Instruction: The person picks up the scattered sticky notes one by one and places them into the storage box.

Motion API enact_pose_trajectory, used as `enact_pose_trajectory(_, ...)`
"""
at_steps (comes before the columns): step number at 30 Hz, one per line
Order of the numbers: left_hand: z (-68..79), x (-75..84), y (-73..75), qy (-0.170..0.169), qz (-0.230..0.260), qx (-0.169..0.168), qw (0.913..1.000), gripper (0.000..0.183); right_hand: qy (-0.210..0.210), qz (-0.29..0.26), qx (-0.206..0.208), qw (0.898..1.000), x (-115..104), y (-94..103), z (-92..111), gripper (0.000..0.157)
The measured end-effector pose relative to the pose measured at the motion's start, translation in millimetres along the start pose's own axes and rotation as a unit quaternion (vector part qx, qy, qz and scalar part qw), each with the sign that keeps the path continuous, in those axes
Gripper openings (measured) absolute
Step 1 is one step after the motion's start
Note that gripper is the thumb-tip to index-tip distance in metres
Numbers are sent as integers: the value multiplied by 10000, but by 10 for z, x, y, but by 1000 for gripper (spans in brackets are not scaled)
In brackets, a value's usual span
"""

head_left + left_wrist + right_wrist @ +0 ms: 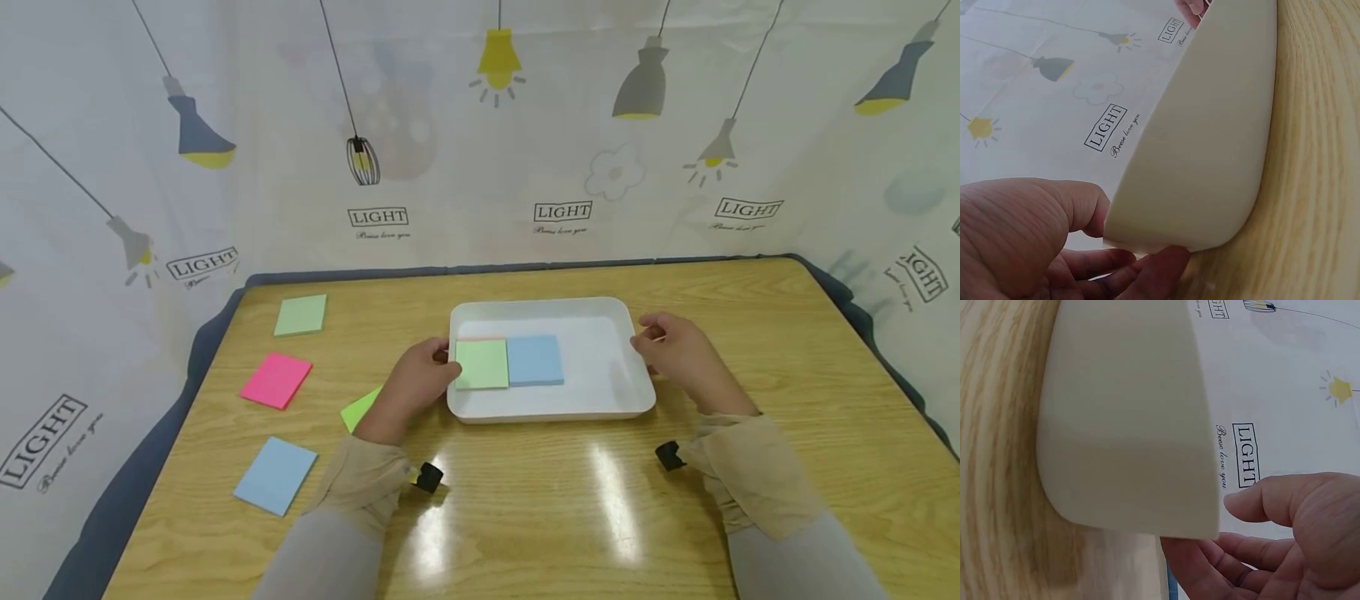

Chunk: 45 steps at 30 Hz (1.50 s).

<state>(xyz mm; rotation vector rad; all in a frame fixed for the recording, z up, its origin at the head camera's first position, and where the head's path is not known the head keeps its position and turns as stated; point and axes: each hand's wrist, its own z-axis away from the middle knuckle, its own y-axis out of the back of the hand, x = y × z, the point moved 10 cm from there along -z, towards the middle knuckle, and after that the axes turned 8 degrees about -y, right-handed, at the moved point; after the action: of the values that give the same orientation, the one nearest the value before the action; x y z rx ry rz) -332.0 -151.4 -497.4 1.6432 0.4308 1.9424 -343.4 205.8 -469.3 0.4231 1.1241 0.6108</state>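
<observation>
A shallow white tray [600,392] sits on the wooden table between both hands. Inside, a light green sticky note pad [482,364] lies at the left, with a thin pinkish strip showing along its far edge. A blue sticky note pad [535,360] lies right beside it. My left hand [417,379] grips the tray's left end, thumb over the rim and fingers against the outer wall [1210,144]. At the right end, my right hand [682,354] holds the rim, thumb on the inner side and fingers outside below the wall [1129,444].
Left of the tray lie a pale green pad [301,315], a pink pad [276,381] and a blue pad [275,476]. A bright green pad [358,408] is partly hidden by my left hand. A printed curtain [465,167] stands behind the table [540,517].
</observation>
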Motion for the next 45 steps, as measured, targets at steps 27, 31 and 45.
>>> enact_pose_trajectory(27,6,5,-21,34,17,-71,10000,53,214,786,316,9962,23,-13,-50,45)
enact_pose_trajectory(31,10,-4,-25,34,56,-67,10000,53,219,796,312,9961,16,-6,-50,45)
enact_pose_trajectory(45,6,24,-1,20,15,-91,10000,56,23,616,194,9979,51,-23,-72,46)
